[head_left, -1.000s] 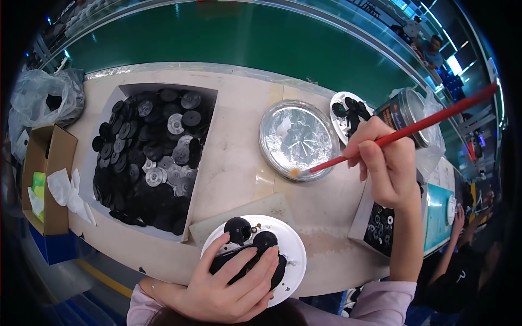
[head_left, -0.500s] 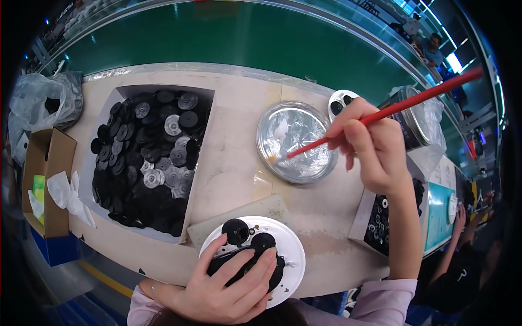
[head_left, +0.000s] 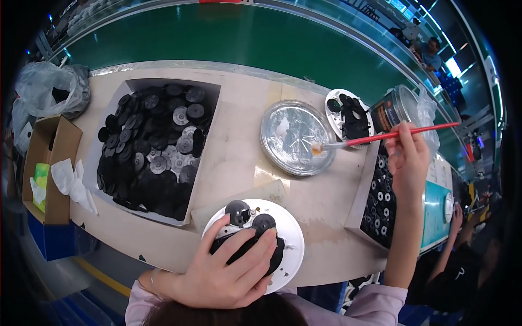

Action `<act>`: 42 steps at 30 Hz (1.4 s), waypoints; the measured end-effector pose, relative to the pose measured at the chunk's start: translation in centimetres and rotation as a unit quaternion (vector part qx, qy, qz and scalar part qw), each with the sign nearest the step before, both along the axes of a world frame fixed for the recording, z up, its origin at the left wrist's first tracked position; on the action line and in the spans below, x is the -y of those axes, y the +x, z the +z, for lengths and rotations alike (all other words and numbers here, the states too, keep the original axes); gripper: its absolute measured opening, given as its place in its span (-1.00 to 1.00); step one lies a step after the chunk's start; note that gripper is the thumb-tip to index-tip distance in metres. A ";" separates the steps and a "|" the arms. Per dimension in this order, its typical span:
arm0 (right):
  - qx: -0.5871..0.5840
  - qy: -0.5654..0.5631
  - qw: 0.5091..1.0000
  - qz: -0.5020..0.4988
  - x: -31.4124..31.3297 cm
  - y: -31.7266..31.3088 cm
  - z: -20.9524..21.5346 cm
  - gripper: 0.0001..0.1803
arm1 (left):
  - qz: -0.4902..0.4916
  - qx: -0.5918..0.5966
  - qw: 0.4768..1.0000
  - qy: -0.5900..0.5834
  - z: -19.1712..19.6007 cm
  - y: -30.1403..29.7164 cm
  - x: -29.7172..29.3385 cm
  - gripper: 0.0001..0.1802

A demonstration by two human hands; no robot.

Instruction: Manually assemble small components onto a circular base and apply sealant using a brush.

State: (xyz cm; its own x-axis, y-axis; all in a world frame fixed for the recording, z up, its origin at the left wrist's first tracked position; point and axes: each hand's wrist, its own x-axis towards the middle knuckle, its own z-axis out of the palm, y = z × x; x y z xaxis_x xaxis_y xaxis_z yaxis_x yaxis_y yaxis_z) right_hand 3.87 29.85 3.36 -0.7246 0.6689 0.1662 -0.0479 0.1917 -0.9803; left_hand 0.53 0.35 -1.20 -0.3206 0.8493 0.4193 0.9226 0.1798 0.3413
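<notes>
Red brush [head_left: 378,137] gripped in curled right hand [head_left: 406,163], bristles [head_left: 317,149] over round dish [head_left: 296,170]; white disc [head_left: 293,229] held by spread left hand [head_left: 225,271] near worktop [head_left: 326,244] edge; drips could be caused by overloaded bristles.

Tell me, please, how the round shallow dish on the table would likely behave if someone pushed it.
The dish would probably slide rather than tip, being wide, low and flat on the table. Its glossy, smeared inner face could well feel slippery. Stood on edge, its round rim might let it roll.
</notes>
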 end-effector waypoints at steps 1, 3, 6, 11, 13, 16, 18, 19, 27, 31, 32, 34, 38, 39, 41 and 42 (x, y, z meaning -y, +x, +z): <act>-0.001 0.000 1.000 0.000 0.4 0.4 -0.4 -0.80 | 0.000 -0.001 1.000 0.000 0.0 0.0 0.0 -0.58; -0.048 0.245 0.964 0.086 1.7 1.0 -1.3 -0.82 | 0.004 0.011 1.000 0.008 0.0 0.2 -0.1 -0.65; -0.058 0.461 0.864 0.194 2.9 1.6 -2.0 -0.89 | 0.002 0.006 1.000 0.003 0.1 0.2 -0.1 -0.63; -0.033 0.546 0.812 0.205 4.3 0.3 -2.8 -0.82 | 0.004 0.009 1.000 0.003 0.1 0.2 -0.1 -0.62; -0.039 0.553 0.814 0.174 4.0 -0.3 -2.7 -0.83 | 0.002 0.007 1.000 0.004 0.1 0.2 -0.1 -0.61; -0.038 0.442 0.887 0.131 3.8 0.0 -2.6 -0.90 | 0.006 0.013 1.000 0.005 0.1 0.2 0.0 -0.61; -0.034 0.249 0.966 0.057 3.4 0.2 -2.4 -0.80 | 0.005 0.007 1.000 0.001 0.2 0.2 0.0 -0.57; -0.035 0.174 0.984 0.032 3.2 0.3 -1.8 -0.77 | 0.006 0.008 1.000 0.001 0.1 0.2 -0.1 -0.57; 0.003 -0.075 0.997 0.002 2.5 2.1 -0.6 -0.74 | 0.005 0.005 1.000 0.002 0.0 0.2 0.0 -0.58; -0.102 -0.001 0.994 0.026 4.7 4.6 -0.5 -0.81 | 0.005 0.008 1.000 0.010 0.0 0.1 0.1 -0.58; -0.135 0.035 0.989 0.046 5.5 5.8 -0.8 -0.81 | 0.001 0.009 1.000 0.025 -0.2 0.0 0.2 -0.58; -0.148 0.186 0.964 0.119 6.8 8.1 -1.2 -0.84 | -0.002 0.010 0.999 0.038 -0.6 -0.1 0.3 -0.58; -0.103 0.394 0.911 0.068 10.6 10.0 -1.1 -0.81 | 0.003 0.016 0.997 0.075 -0.6 0.3 0.1 -0.64; -0.088 0.425 0.896 0.089 10.8 10.2 -1.1 -0.81 | 0.007 0.014 0.997 0.076 -0.6 0.3 0.1 -0.64; -0.092 0.439 0.889 0.094 11.4 9.9 -1.3 -0.81 | 0.009 0.014 0.997 0.072 -0.6 0.4 0.2 -0.64; -0.096 0.453 0.880 0.101 11.6 9.8 -1.4 -0.81 | 0.013 0.015 0.997 0.069 -0.6 0.4 0.2 -0.64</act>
